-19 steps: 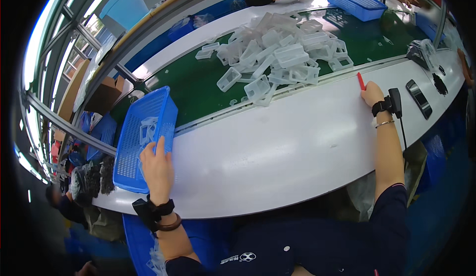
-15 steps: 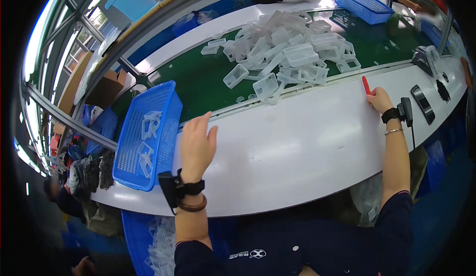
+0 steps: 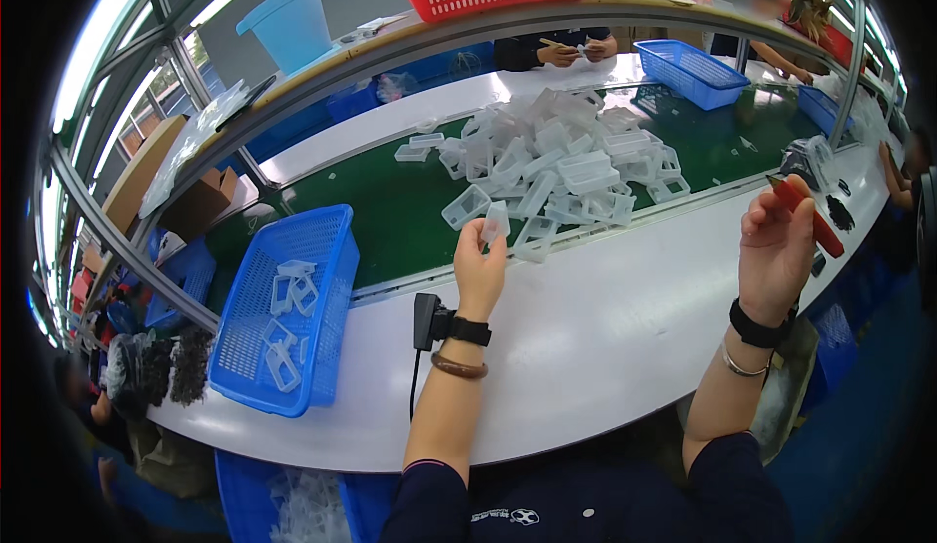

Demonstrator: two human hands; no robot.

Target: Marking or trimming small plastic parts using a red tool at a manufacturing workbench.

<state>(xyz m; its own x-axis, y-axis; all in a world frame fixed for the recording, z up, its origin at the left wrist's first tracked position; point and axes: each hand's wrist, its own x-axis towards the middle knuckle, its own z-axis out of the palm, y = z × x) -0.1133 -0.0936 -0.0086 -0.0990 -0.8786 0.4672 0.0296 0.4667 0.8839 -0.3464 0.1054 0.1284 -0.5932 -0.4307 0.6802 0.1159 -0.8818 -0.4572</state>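
Item: my left hand (image 3: 480, 268) pinches translucent plastic frame (image 3: 495, 221) at worktop's far edge; right hand (image 3: 776, 241) clamps red-handled tool (image 3: 808, 215). Risk, I judge: thin frame slipping onto green belt (image 3: 390, 211).

clear plastic frame (image 3: 495, 221): small, translucent, upright, pinched above the belt's near edge.
red tool (image 3: 808, 216): slim, slanted, held aloft.

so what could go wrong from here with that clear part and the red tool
The left hand pinches a clear part by its fingertips only, above the belt edge; it could slip and drop back. The right hand holds a red tool raised close by, so its tip might catch the other hand when they meet.
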